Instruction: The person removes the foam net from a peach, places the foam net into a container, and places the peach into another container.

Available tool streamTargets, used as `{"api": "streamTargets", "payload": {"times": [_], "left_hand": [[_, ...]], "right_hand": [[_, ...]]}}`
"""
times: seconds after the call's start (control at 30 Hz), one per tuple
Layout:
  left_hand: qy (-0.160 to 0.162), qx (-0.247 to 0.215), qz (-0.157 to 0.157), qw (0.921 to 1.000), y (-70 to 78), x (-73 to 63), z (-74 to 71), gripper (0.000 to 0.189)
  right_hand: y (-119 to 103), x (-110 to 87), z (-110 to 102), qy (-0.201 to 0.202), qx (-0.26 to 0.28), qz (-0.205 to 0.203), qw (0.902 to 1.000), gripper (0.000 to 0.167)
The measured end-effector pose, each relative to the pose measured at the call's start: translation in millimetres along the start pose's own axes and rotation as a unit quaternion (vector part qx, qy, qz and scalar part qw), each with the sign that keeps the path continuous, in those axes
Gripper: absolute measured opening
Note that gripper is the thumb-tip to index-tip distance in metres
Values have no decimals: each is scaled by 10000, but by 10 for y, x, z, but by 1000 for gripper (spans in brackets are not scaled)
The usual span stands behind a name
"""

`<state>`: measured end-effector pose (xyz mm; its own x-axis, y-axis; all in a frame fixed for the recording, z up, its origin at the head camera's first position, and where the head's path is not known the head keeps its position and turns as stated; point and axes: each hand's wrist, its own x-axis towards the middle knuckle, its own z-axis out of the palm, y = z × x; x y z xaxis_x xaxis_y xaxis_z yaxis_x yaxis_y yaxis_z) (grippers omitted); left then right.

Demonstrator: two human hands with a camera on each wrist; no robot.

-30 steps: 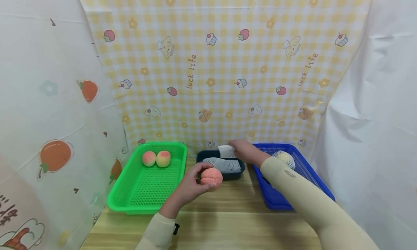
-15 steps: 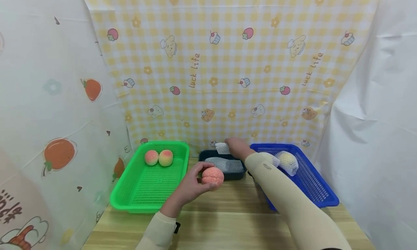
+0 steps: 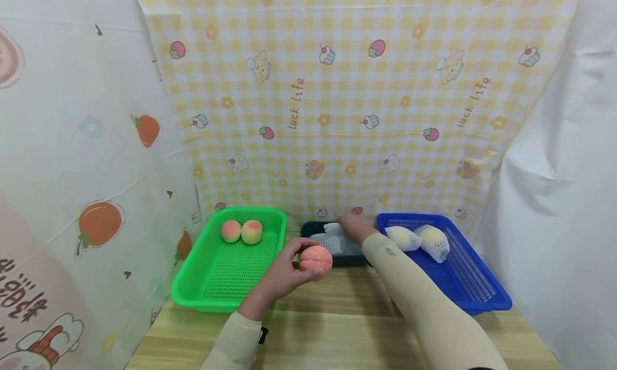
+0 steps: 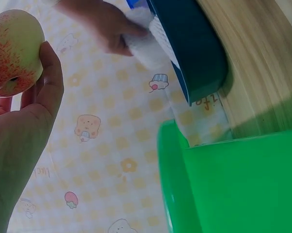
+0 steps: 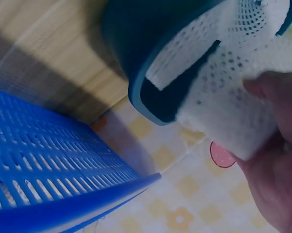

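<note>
My left hand [image 3: 288, 271] grips a pink peach [image 3: 316, 262] between thumb and fingers, in front of the dark teal bin [image 3: 348, 261]. Seen from the left wrist, the peach [image 4: 16, 53] is yellow-green with red speckles. Over the bin's back edge, my right hand [image 3: 356, 228] pinches a white foam net sleeve [image 5: 223, 99], flattened and partly hidden in the head view. Other foam net sleeves [image 3: 332, 244] lie inside the bin.
At left stands a green basket [image 3: 193, 304] with two peaches [image 3: 252, 232] in it. A blue basket [image 3: 494, 300] at right holds two net-wrapped fruits [image 3: 434, 241]. A patterned cloth [image 3: 347, 97] hangs close behind the bin.
My right hand has shifted slightly and lowered with the sleeve over the bin. The left hand keeps the peach in about the same place. The head view has turned slightly left.
</note>
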<state>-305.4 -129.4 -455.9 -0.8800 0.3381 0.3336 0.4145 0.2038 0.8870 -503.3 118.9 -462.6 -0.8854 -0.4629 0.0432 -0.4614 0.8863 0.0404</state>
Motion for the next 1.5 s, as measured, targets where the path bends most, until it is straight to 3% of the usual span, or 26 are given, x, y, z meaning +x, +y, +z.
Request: {"api": "streamTargets", "payload": {"times": [0.13,0.3,0.4,0.6,0.83,1.07,1.13,1.23,1.5], "left_hand": [[-3,4,-14,10000,2,6,12,60],[83,55,-76,9999,-20,0,13,61],[76,53,-60,9999,-15,-5,14,61],[21,51,-169,9998,16,-17,21,61],[54,15,-197,9998,34,0,6,62],[43,28,-240,9997,23,3,3,62],[42,19,-226,9997,21,6,3,61],[43,5,-198,9998,21,11,-4,61],[21,23,-155,9999,13,23,-35,61]], "right_hand": [[28,-103,-25,-683,362,-176,9969,13],[48,-175,-106,-1387,1156,22,9836,43],[82,-170,-60,-1354,1356,122,9814,51],[95,-147,84,-1408,1074,-73,9842,33],[55,-94,256,-1482,1257,251,9806,37],[303,262,859,-1350,1005,164,9856,39],[331,302,936,-1330,958,173,9863,37],[276,245,868,-1264,828,130,9884,33],[50,-124,238,-1171,1149,167,9863,34]]}}
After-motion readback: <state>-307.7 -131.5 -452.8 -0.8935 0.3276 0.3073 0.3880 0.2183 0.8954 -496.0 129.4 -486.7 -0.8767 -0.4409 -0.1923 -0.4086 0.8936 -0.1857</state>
